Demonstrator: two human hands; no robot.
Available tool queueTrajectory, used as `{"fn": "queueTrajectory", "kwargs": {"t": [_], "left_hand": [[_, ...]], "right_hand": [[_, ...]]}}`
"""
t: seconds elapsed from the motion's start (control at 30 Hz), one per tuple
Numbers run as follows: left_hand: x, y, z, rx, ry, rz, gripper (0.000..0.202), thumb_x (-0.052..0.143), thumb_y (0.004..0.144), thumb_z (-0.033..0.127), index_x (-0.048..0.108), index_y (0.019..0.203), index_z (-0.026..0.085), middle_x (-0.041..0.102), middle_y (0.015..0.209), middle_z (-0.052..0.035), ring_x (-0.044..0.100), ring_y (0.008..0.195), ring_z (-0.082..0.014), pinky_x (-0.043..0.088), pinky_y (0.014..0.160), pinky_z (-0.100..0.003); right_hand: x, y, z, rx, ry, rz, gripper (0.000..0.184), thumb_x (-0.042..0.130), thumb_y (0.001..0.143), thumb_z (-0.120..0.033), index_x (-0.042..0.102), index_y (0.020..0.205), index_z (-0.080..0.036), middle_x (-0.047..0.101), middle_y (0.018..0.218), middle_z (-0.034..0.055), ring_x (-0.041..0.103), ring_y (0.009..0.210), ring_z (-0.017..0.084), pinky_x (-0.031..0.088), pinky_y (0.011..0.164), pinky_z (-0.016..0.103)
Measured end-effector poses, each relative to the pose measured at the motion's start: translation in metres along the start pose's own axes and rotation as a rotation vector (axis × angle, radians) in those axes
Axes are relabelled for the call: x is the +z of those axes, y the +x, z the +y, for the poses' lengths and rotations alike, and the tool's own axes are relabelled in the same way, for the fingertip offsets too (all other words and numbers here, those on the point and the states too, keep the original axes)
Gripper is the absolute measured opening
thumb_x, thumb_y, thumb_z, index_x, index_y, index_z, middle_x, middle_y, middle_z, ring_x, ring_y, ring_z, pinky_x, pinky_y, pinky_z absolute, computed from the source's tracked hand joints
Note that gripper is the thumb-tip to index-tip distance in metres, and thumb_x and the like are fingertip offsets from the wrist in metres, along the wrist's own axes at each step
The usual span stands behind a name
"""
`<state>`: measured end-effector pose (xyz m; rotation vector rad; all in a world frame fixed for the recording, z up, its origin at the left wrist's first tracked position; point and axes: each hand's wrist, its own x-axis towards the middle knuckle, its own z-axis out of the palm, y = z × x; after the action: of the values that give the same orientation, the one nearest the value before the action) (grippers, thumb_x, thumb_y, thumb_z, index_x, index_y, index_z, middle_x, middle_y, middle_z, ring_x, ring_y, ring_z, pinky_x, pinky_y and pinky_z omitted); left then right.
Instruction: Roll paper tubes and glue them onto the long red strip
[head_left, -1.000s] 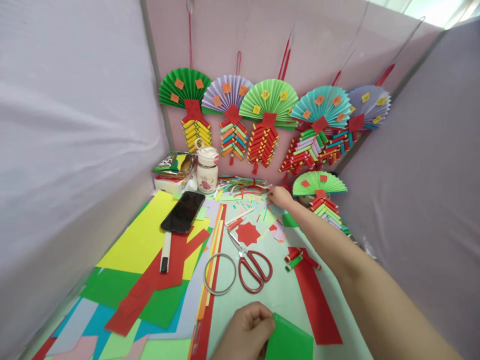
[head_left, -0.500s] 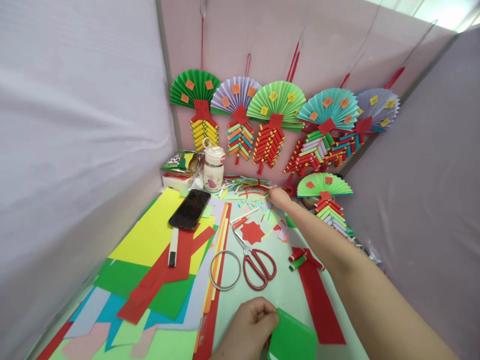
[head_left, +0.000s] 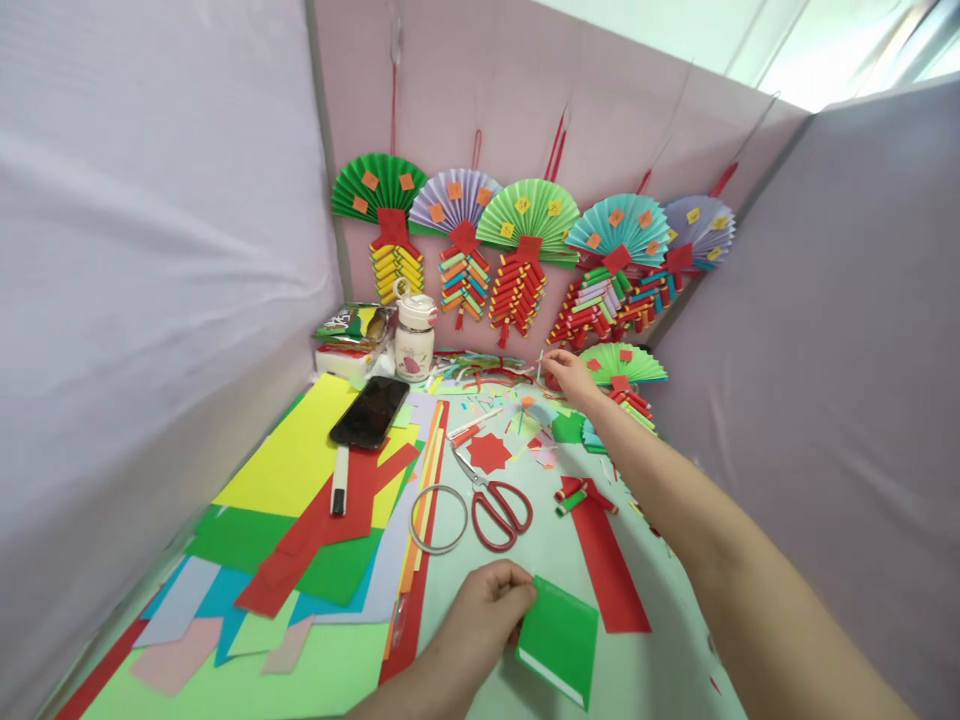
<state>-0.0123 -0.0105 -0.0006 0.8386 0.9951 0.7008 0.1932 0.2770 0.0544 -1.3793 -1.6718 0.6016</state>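
My left hand [head_left: 491, 608] pinches the upper left corner of a folded green piece of paper [head_left: 559, 630], which has a white strip along its lower edge. My right arm stretches to the back of the table. There, my right hand [head_left: 568, 374] closes thumb and fingers on a thin pale strip [head_left: 539, 363], too small to make out fully. Under that hand lie small paper scraps [head_left: 517, 405]. A red paper strip [head_left: 611, 570] with red and green paper rolls [head_left: 572, 497] at its top lies right of red-handled scissors [head_left: 499, 512] and a tape ring [head_left: 439, 520].
On the left are coloured paper sheets [head_left: 277, 470], with a phone [head_left: 370, 412] and a utility knife [head_left: 340, 482] on top. A white bottle [head_left: 415, 340] stands behind. Paper fans with firecracker strings [head_left: 529, 225] hang along the back wall. A red star cutout [head_left: 489, 453] lies centrally.
My right hand has come up slightly from the scraps with the pale strip between its fingers. My left hand has shifted forward with the green paper, and the view has turned a little.
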Motion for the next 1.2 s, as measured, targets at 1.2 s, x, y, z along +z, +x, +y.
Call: {"fn": "queueTrajectory", "kwargs": {"t": [1.2], "left_hand": [[-0.003, -0.014, 0.008, 0.209, -0.244, -0.358, 0.013, 0.073, 0.072, 0.017, 0.065, 0.081, 0.011, 0.067, 0.082, -0.0078, 0.063, 0.081, -0.0149, 0.045, 0.077, -0.024]], "right_hand": [[0.010, -0.278, -0.067, 0.312, 0.465, 0.264, 0.024, 0.051, 0.075, -0.043, 0.062, 0.079, -0.022, 0.067, 0.088, 0.0060, 0.061, 0.077, 0.018, 0.046, 0.062, 0.028]]}}
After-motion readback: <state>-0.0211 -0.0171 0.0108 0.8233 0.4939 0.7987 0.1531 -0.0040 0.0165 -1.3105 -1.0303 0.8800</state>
